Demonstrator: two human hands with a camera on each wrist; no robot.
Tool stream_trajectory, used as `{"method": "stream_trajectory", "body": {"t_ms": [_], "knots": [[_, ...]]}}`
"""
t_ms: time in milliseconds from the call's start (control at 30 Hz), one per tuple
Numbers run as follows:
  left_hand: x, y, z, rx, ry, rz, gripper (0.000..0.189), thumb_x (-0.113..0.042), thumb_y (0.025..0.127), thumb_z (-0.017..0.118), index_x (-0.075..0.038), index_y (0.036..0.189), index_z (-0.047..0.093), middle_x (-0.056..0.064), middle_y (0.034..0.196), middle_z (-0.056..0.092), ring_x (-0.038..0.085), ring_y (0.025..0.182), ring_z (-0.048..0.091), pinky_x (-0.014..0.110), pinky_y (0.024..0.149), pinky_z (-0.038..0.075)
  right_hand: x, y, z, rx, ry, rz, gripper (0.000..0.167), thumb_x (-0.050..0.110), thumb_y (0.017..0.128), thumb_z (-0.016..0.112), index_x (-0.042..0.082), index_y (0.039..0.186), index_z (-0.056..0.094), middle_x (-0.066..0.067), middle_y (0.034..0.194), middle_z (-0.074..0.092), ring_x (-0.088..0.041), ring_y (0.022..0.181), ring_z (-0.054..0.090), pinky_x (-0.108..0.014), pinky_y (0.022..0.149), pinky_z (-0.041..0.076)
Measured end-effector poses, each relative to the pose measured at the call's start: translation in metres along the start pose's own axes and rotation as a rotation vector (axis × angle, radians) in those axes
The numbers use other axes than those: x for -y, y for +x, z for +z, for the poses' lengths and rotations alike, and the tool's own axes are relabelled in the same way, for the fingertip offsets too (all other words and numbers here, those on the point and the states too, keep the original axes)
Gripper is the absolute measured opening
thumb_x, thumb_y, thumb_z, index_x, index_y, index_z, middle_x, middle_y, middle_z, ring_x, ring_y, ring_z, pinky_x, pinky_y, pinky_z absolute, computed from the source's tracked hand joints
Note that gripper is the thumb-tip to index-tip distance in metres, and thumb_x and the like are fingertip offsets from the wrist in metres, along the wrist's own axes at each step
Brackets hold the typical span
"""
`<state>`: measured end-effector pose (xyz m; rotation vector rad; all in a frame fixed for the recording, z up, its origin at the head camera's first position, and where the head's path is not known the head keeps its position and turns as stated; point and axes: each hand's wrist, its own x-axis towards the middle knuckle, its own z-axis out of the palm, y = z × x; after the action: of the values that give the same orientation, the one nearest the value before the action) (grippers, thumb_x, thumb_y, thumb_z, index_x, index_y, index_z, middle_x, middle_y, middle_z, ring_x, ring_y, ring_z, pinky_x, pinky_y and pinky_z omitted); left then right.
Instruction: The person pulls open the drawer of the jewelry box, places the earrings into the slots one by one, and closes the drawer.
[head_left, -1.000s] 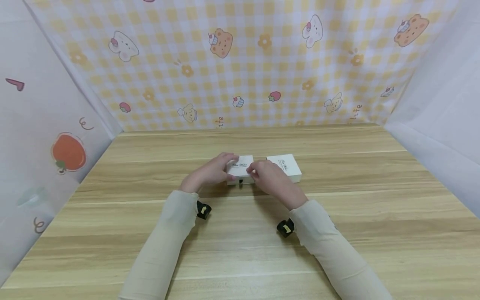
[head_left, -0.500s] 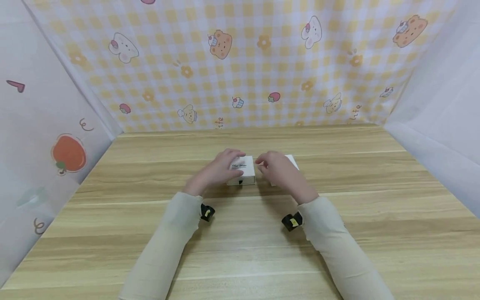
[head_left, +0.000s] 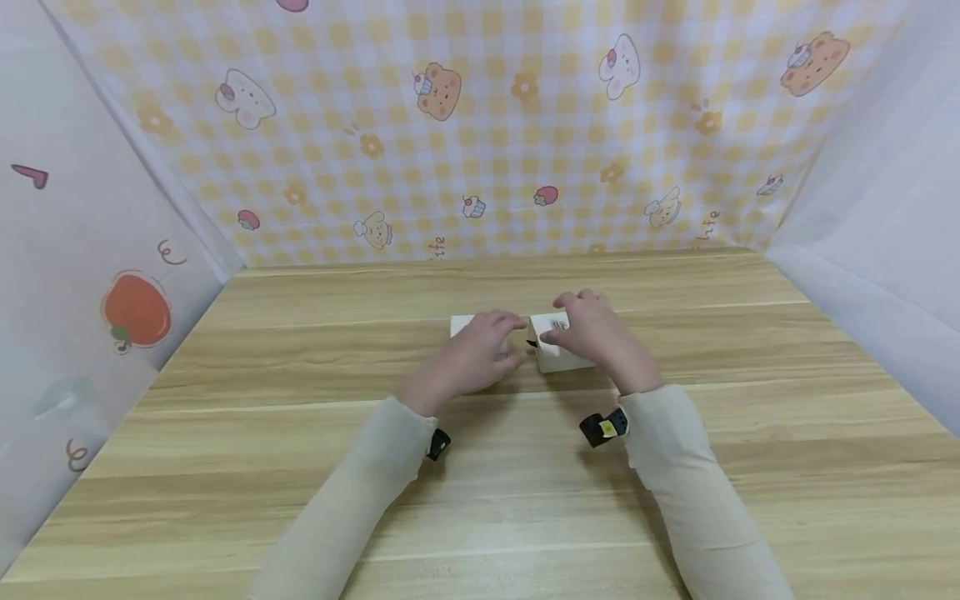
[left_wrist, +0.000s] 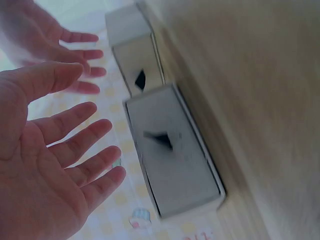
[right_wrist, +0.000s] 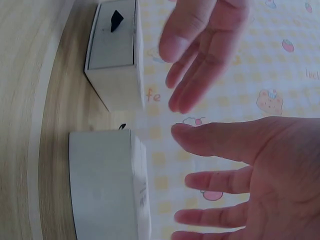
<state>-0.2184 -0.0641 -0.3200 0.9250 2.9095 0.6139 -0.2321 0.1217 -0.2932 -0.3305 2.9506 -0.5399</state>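
Two small white drawer boxes with black ribbon tabs stand on the wooden table. My left hand reaches over the left box, covering most of it, its fingers pointing toward the gap between the boxes. Above the right box is my right hand, thumb and fingers spread. In the left wrist view, the palm and loosely extended fingers of the left hand hold nothing. The right wrist view shows the right hand with fingers apart, beside the right box. That box's tab side faces the left box.
The wooden tabletop extends around both boxes. A yellow checked cloth with cartoon prints hangs along the back, and white cloths enclose the sides. Black cameras sit at both wrists.
My left hand has moved right across the left box toward the gap. My right hand has left the left box's corner and moved right, over the right box.
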Motion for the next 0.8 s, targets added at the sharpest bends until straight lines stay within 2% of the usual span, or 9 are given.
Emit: {"method": "stream_trajectory", "body": {"t_ms": [133,267,433,633,800], "knots": [[-0.008,0.001,0.009,0.033,0.109,0.056,0.049,-0.027,0.092,0.057,-0.007,0.136,0.046,0.009,0.142,0.043,0.026,0.132,0.038,0.038,0.109,0.030,-0.003,0.000,-0.001,0.055,-0.003,0.045,0.066,0.033,0.086,0.064,-0.005,0.135,0.040,-0.030,0.133,0.041,-0.043,0.122,0.039,-0.054,0.098,0.038],[-0.016,0.000,0.015,0.076,0.190,0.061,0.053,-0.030,0.092,0.056,-0.008,0.139,0.043,0.009,0.143,0.041,0.023,0.134,0.035,0.036,0.111,0.027,-0.005,0.001,0.000,0.101,-0.058,0.059,0.076,0.039,0.084,0.065,-0.010,0.135,0.037,-0.033,0.130,0.042,-0.042,0.116,0.046,-0.052,0.095,0.041],[-0.024,-0.003,0.019,0.117,0.277,0.052,0.058,-0.034,0.092,0.056,-0.004,0.139,0.040,0.009,0.144,0.039,0.023,0.135,0.032,0.034,0.113,0.022,-0.005,0.001,0.002,0.136,-0.079,0.072,0.088,0.045,0.081,0.066,-0.013,0.137,0.030,-0.035,0.129,0.040,-0.041,0.112,0.047,-0.052,0.093,0.043],[-0.027,-0.005,0.023,0.149,0.313,0.043,0.061,-0.033,0.092,0.055,-0.004,0.142,0.036,0.009,0.149,0.032,0.027,0.139,0.027,0.036,0.114,0.019,-0.005,0.001,0.004,0.172,-0.112,0.087,0.089,0.047,0.082,0.066,-0.014,0.136,0.029,-0.036,0.131,0.037,-0.044,0.116,0.044,-0.053,0.095,0.041],[-0.027,-0.005,0.024,0.161,0.300,0.023,0.058,-0.027,0.092,0.054,-0.007,0.143,0.035,0.005,0.151,0.030,0.028,0.140,0.024,0.039,0.114,0.020,-0.004,0.002,0.005,0.180,-0.135,0.091,0.076,0.048,0.081,0.066,-0.014,0.121,0.045,-0.033,0.121,0.042,-0.040,0.106,0.048,-0.049,0.089,0.044]]}}
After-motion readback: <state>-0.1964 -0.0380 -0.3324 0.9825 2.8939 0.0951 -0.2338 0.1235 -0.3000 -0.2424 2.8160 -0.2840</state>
